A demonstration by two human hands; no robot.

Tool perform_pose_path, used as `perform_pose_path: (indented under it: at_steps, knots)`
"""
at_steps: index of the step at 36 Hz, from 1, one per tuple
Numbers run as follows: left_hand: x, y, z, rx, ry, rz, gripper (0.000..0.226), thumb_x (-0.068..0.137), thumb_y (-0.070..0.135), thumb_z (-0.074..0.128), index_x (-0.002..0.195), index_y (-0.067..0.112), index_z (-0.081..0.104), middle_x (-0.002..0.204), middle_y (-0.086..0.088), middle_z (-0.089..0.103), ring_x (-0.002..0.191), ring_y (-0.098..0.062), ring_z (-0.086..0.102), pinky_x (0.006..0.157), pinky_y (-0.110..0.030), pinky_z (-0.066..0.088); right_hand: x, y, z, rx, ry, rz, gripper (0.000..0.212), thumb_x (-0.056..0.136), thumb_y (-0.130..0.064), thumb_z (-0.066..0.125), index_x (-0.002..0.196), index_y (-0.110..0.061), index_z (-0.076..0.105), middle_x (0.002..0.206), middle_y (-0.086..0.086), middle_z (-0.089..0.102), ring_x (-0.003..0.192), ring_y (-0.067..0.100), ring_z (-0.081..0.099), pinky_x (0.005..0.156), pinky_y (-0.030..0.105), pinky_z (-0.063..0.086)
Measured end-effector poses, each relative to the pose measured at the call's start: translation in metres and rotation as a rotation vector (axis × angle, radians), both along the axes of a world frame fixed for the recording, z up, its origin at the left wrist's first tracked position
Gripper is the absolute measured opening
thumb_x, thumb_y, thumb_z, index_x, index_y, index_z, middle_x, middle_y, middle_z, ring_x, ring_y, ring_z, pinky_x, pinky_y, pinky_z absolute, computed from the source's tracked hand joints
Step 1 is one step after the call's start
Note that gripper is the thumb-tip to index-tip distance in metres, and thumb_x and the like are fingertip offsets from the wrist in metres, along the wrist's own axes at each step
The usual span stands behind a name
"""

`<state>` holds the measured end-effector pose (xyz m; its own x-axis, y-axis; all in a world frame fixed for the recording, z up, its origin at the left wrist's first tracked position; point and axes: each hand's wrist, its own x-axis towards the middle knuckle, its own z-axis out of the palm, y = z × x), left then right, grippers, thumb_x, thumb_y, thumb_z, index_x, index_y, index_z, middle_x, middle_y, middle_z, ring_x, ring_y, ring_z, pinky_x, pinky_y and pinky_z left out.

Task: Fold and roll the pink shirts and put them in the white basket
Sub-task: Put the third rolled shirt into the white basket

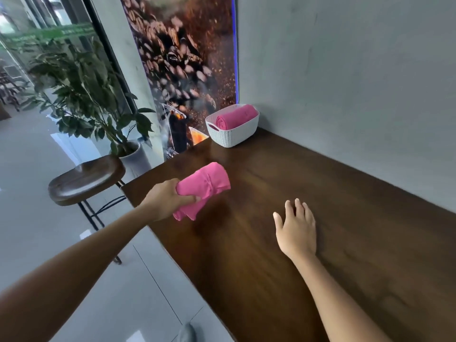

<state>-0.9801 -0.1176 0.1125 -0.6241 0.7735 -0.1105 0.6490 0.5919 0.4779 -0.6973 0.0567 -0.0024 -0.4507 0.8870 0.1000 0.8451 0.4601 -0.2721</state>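
A: What is held by the left hand [167, 197]?

B: A rolled pink shirt [204, 187] is gripped near its lower end, with the fingers and thumb curled round the cloth. The roll is carried above the near left part of the tabletop [308, 218], tilted, with a loose end hanging below the fist.

A: And how is the right hand [296, 227] placed?

B: It is spread, fingers straight and slightly apart, palm down over the dark wooden surface. Nothing is held by it. Whether the wood is touched by the palm cannot be told.

A: Where is the white basket [232, 137] found?

B: It is set at the far end of the tabletop, close to the grey wall [357, 82], well apart from both hands. A second rolled shirt [235, 117] is already laid inside it, lengthwise, with its spiral end turned toward the handle side.

A: What else is seen?

B: A wooden stool [86, 178] is stood on the tiled floor beside the left edge, a potted plant [84, 95] is behind it, and a coffee bean poster [182, 58] is hung beyond the basket.
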Motion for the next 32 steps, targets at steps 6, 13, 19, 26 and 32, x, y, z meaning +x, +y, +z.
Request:
perform_pose_path:
  at_steps: [6,13,19,26,32]
  knots:
    - [-0.043,0.046,0.021,-0.011,0.056,-0.079,0.048,0.083,0.060,0.072,0.110,0.021,0.061,0.083,0.001,0.070,0.072,-0.014,0.070,0.058,-0.024,0.055,0.002,0.003,-0.004,0.038,-0.020,-0.009,0.065,0.103,-0.056,0.023,0.151,-0.018,0.043,0.160,0.010,0.035,0.150,0.027,0.026,0.122,0.041,0.021]
    - [-0.105,0.106,0.052,0.016,0.182,-0.125,0.046,0.079,0.062,0.074,0.092,0.019,0.062,0.071,-0.002,0.071,0.067,-0.021,0.069,0.065,-0.036,0.057,-0.001,0.004,-0.008,0.033,0.016,-0.050,0.061,0.102,-0.056,0.034,0.150,-0.020,0.045,0.160,0.004,0.036,0.150,0.023,0.025,0.121,0.040,0.025]
    - [-0.144,0.159,0.078,0.078,0.252,-0.179,0.049,0.077,0.064,0.076,0.087,0.019,0.060,0.073,-0.003,0.066,0.066,-0.021,0.064,0.056,-0.033,0.046,-0.003,0.003,-0.009,0.017,0.031,-0.078,0.063,0.100,-0.060,0.030,0.153,-0.027,0.040,0.163,-0.005,0.028,0.152,0.014,0.017,0.122,0.034,0.020]
    - [-0.182,0.217,0.091,0.127,0.293,-0.163,0.055,0.076,0.065,0.076,0.089,0.015,0.058,0.073,-0.006,0.063,0.064,-0.022,0.058,0.054,-0.032,0.040,-0.008,-0.002,-0.002,0.000,0.047,-0.109,0.060,0.101,-0.059,0.032,0.154,-0.031,0.036,0.164,-0.012,0.024,0.152,0.007,0.012,0.121,0.027,0.013]
    - [-0.200,0.260,0.087,0.135,0.280,-0.082,0.049,0.075,0.063,0.078,0.077,0.017,0.059,0.068,-0.005,0.059,0.075,-0.029,0.061,0.067,-0.035,0.049,-0.007,-0.002,-0.002,-0.011,0.025,-0.132,0.061,0.101,-0.062,0.029,0.155,-0.035,0.033,0.164,-0.016,0.022,0.152,0.004,0.009,0.122,0.027,0.013]
